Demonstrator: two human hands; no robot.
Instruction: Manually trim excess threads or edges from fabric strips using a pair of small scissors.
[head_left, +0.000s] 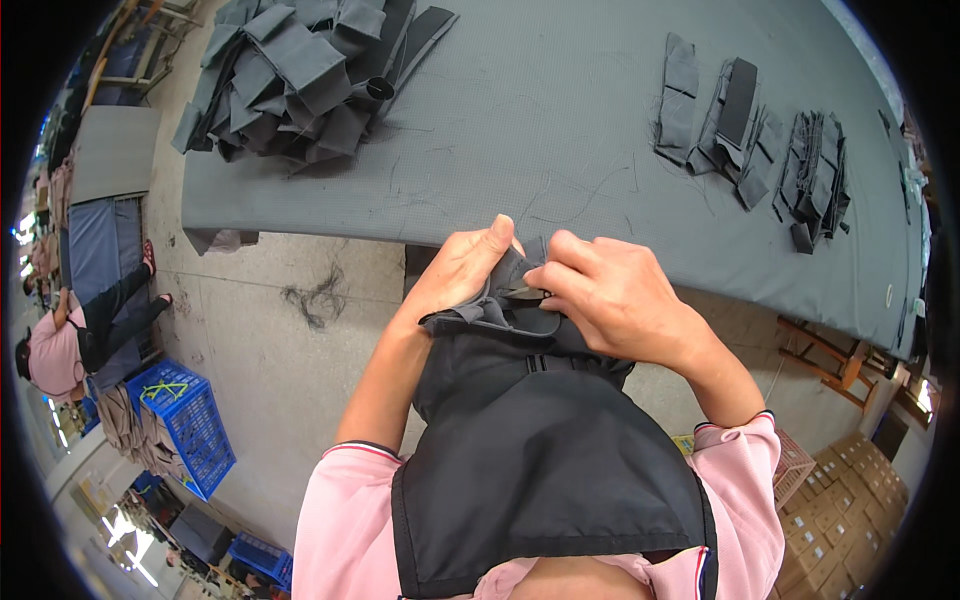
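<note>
Just in front of the table's near edge, my left hand [462, 268] is closed on a folded dark grey fabric piece [488, 308], thumb pointing up and the other fingers mostly hidden by the cloth. My right hand [612, 295] pinches the same piece at its right side, fingers curled in. A small black thing shows under those right fingertips, too small to make out. The fabric hangs in loose folds over the black apron [550, 460] that I wear.
A grey cloth-covered table [520, 130] spans the front, strewn with loose threads. On its left lies a heap of grey fabric pieces [290, 80]; smaller stacks [735, 120] lie right. A blue crate [190, 430], a person [60, 345] and cartons [845, 510] are farther off.
</note>
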